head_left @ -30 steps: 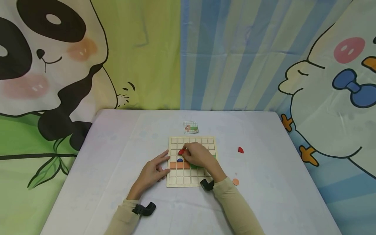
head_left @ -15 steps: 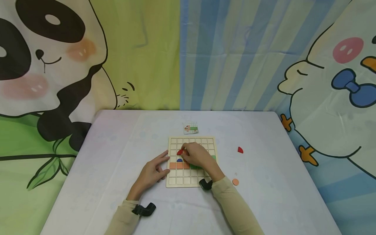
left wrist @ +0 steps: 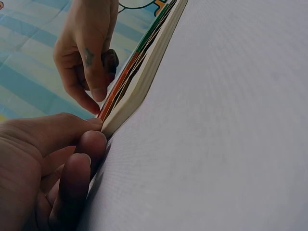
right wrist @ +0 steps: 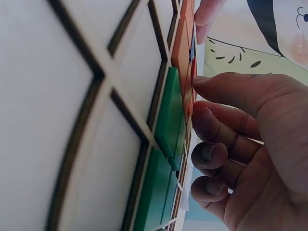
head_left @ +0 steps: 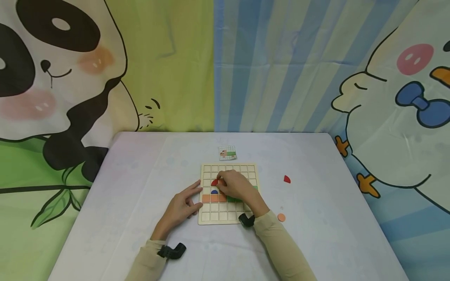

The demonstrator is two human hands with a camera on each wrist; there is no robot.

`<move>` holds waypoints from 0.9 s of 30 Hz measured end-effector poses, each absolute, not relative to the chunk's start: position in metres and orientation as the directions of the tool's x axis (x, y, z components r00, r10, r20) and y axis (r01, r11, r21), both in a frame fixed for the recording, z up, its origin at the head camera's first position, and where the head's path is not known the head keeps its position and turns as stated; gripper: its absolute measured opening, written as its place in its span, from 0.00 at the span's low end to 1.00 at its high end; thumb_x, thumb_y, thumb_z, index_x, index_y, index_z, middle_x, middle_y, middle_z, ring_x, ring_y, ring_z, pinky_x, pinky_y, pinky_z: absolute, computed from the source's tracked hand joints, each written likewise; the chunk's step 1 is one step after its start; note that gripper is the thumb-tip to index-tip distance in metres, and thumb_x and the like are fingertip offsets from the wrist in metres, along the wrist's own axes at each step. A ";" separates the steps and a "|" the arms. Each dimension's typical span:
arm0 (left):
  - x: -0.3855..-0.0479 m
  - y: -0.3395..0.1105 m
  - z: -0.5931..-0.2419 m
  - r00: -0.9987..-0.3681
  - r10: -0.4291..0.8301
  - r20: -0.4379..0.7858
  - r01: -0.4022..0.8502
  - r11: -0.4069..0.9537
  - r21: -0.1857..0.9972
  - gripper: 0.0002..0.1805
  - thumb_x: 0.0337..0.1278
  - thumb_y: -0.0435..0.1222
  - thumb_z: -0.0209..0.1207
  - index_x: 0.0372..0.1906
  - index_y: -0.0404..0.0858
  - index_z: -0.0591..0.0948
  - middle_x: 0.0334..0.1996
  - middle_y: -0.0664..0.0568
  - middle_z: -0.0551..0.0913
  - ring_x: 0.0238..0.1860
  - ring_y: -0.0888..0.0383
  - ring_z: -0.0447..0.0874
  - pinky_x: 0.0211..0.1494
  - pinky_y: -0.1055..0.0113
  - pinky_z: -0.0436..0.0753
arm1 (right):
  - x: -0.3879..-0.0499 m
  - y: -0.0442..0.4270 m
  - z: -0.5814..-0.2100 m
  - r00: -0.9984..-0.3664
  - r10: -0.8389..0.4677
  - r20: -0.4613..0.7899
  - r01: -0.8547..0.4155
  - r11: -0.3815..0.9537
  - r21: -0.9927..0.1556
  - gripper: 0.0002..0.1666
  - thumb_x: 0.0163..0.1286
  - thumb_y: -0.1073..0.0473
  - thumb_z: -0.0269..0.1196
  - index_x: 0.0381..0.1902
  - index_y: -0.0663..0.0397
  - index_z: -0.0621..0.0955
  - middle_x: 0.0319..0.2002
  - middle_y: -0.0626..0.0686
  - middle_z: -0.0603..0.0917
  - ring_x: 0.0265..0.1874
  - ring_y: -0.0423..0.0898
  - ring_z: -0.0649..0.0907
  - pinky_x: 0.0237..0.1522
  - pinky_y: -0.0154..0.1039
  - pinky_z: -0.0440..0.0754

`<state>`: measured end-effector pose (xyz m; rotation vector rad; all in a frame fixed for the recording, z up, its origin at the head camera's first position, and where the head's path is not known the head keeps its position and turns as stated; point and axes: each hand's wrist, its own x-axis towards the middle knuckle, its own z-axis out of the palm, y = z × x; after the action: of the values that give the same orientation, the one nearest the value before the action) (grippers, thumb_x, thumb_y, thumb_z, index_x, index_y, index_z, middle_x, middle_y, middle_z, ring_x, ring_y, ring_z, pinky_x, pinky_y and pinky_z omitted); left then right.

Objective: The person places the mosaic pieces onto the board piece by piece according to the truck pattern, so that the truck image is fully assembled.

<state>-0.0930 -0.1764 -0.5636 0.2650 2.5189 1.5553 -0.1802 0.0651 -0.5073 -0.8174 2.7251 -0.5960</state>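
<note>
A pale wooden grid board (head_left: 211,216) lies at the middle of the white table. My left hand (head_left: 183,203) rests against its left edge, fingers spread; the left wrist view has the thumb (left wrist: 72,130) touching the corner. Over the board, my right hand (head_left: 234,184) pinches a small red piece (head_left: 214,182) with thumb and forefinger, partly covering it. A blue half-round piece (head_left: 214,192) sits just below, above a row of orange square tiles (head_left: 210,198). Green tiles (right wrist: 168,113) continue that row rightward, partly hidden by the right hand.
A small picture card (head_left: 227,153) lies behind the board. To the right are a loose red quarter-round piece (head_left: 287,179) and an orange disc (head_left: 281,217). Printed curtains (head_left: 168,78) stand behind the table.
The red piece under my right fingers has shifted slightly left and turned to lie lower on the grid. My left hand stays at the board's edge.
</note>
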 end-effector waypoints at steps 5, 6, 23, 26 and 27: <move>-0.092 -0.176 -0.564 -0.971 0.231 -0.059 0.051 0.442 0.896 0.35 0.63 0.34 0.72 0.75 0.40 0.77 0.82 0.57 0.67 0.16 0.61 0.81 0.21 0.68 0.80 | -0.179 0.072 -0.502 -0.812 -0.576 -0.091 -0.484 0.754 -0.445 0.17 0.79 0.54 0.63 0.58 0.55 0.86 0.34 0.48 0.88 0.25 0.38 0.78 0.30 0.35 0.78; -0.092 -0.176 -0.564 -0.972 0.228 -0.060 0.048 0.441 0.896 0.35 0.63 0.34 0.72 0.75 0.40 0.77 0.82 0.57 0.67 0.16 0.60 0.81 0.21 0.68 0.80 | -0.178 0.074 -0.501 -0.813 -0.575 -0.091 -0.482 0.753 -0.448 0.17 0.79 0.54 0.63 0.59 0.55 0.86 0.34 0.48 0.88 0.25 0.38 0.79 0.30 0.35 0.78; -0.093 -0.175 -0.563 -0.971 0.235 -0.049 0.064 0.451 0.890 0.35 0.62 0.34 0.73 0.75 0.39 0.77 0.82 0.57 0.67 0.17 0.61 0.80 0.22 0.68 0.80 | -0.172 0.137 -0.493 -0.880 -0.467 -0.089 -0.380 0.803 -0.459 0.19 0.75 0.55 0.69 0.59 0.56 0.86 0.27 0.46 0.82 0.25 0.40 0.76 0.31 0.37 0.76; -0.092 -0.175 -0.563 -0.971 0.234 -0.048 0.064 0.448 0.892 0.35 0.63 0.34 0.73 0.75 0.39 0.76 0.82 0.57 0.67 0.17 0.61 0.80 0.22 0.67 0.81 | -0.171 0.150 -0.493 -0.896 -0.434 -0.096 -0.345 0.814 -0.468 0.19 0.74 0.56 0.69 0.59 0.56 0.85 0.27 0.46 0.82 0.24 0.41 0.76 0.30 0.37 0.75; -0.092 -0.175 -0.563 -0.971 0.233 -0.048 0.063 0.448 0.892 0.35 0.63 0.34 0.72 0.75 0.39 0.76 0.82 0.57 0.67 0.17 0.61 0.80 0.22 0.68 0.81 | -0.171 0.155 -0.494 -0.901 -0.422 -0.099 -0.332 0.819 -0.468 0.19 0.74 0.56 0.69 0.59 0.56 0.85 0.27 0.46 0.82 0.24 0.41 0.76 0.30 0.37 0.75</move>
<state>-0.0924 -0.1751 -0.5634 0.2610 2.5306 1.5485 -0.1713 0.1550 -0.4938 -0.5874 2.8051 -0.6675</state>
